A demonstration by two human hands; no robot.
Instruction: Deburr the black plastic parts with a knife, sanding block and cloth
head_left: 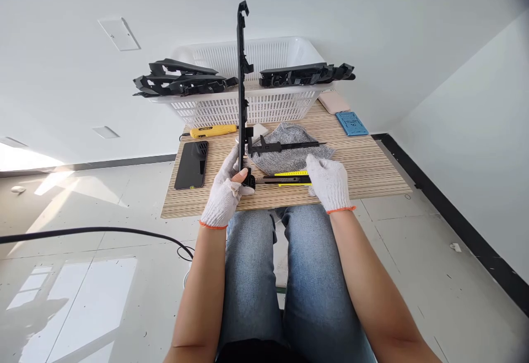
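Observation:
My left hand [226,191], in a white knit glove with a bare thumb tip, is closed around the lower end of a long, narrow black plastic trim piece [242,87]. The piece stands upright, with clips along its side. In my gloved right hand [329,182] is a yellow and black utility knife [291,179], lying level. Its extended blade points left, with the tip close to the foot of the trim piece; whether they touch I cannot tell. Behind the knife, what looks like a black caliper [270,147] rests on a grey cloth [285,159].
A white plastic basket [248,98] at the back carries stacked black trim pieces [182,79] across its rim. On the wood-grain table [372,173] lie a black phone [191,164], a yellow corded tool [214,130], a blue rectangular object [351,123] and a pinkish case [333,101].

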